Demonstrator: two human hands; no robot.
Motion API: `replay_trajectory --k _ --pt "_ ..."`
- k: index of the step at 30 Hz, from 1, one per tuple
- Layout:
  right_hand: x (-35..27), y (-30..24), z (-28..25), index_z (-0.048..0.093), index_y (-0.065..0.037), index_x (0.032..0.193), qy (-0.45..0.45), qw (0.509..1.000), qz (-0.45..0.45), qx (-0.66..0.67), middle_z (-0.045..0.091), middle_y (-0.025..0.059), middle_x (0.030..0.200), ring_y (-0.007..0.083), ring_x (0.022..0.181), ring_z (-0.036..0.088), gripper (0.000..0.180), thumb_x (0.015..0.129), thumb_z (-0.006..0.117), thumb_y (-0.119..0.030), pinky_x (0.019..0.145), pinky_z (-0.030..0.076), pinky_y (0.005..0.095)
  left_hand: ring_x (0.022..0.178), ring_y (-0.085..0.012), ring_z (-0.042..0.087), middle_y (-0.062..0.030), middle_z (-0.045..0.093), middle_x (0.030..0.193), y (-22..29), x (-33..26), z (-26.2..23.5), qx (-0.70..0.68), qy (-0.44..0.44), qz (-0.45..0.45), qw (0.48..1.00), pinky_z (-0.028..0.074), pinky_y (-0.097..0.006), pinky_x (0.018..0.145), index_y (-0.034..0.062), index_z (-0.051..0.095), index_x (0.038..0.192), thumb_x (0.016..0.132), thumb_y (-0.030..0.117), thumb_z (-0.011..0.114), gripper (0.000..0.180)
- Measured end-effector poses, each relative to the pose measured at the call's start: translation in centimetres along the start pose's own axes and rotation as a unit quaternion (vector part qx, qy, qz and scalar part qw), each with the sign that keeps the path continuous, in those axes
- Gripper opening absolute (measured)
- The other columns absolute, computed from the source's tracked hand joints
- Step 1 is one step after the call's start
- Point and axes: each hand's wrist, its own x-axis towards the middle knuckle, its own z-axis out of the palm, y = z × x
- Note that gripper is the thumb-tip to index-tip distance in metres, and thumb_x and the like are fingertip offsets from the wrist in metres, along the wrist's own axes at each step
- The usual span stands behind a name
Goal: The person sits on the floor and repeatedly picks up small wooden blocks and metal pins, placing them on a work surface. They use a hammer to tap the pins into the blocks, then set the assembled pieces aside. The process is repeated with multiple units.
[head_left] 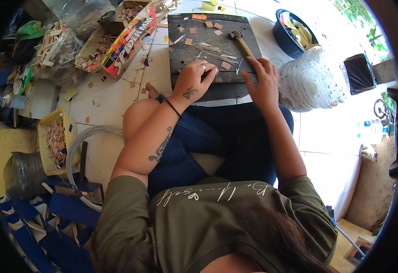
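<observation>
A dark, worn board [179, 58] lies in front of my crossed legs. Over its near left part is my left hand [195, 79], thumb and fingertips pinched together; whatever they hold is too small or hidden to make out. My right hand [266, 84] hovers at the board's right edge, fingers spread and thumb apart. Its fingertips are at the handle end of a hammer [243, 44], whose metal head points away from me. Between the hands and the hammer lie several thin metal wires [215, 51] and small brown square pieces [226, 65].
A dark blue tub [283, 38] and a big whitish wrapped bundle [312, 79] stand right. To the left are a printed cardboard box [128, 43] of wood pieces, a yellow container [44, 150], a wire coil [75, 164] and blue box-like pieces [49, 236]. Scraps dot the tiled floor.
</observation>
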Motion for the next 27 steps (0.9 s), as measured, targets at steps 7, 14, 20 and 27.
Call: replay_trajectory --k 7,14,20,27 --pt "3.7 -4.0 0.7 0.067 -0.001 0.104 -0.173 0.869 0.156 0.437 0.068 0.0029 0.089 0.0110 0.082 0.062 0.021 0.088 0.069 -0.014 0.072 0.047 0.0232 0.072 -0.0304 0.062 -0.0127 0.064 0.075 1.3 0.0 -0.9 0.020 -0.022 0.011 1.000 0.048 -0.038 0.067 -0.0002 0.069 0.084 0.084 0.011 0.067 0.012" --pt "4.2 -4.1 0.6 0.068 0.001 0.093 -0.139 0.771 0.227 0.579 0.068 0.0019 0.081 0.0068 0.077 0.060 0.013 0.089 0.068 -0.011 0.070 0.048 0.0224 0.063 -0.0145 0.061 -0.0074 0.063 0.069 1.5 0.2 -0.9 -0.230 -0.075 -0.141 0.960 0.045 -0.029 0.060 0.0007 0.066 0.084 0.097 0.017 0.055 0.023" --pt "4.9 -3.4 0.4 0.069 0.002 0.095 -0.203 0.776 0.214 0.557 0.068 0.0024 0.079 0.0073 0.074 0.060 0.021 0.093 0.064 -0.019 0.068 0.047 0.0221 0.062 -0.0128 0.060 -0.0061 0.062 0.066 1.5 0.2 -1.4 -0.197 -0.114 -0.127 0.965 0.046 -0.029 0.059 0.0017 0.065 0.086 0.099 0.017 0.051 0.024" --pt "4.9 -2.9 0.9 0.068 0.004 0.095 -0.221 0.734 0.211 0.606 0.067 0.0035 0.078 0.0080 0.071 0.059 0.024 0.095 0.062 -0.019 0.066 0.048 0.0229 0.062 -0.0168 0.061 -0.0076 0.062 0.068 1.1 0.4 -1.4 -0.154 -0.101 -0.066 0.981 0.046 -0.030 0.060 0.0011 0.064 0.087 0.096 0.013 0.053 0.019"
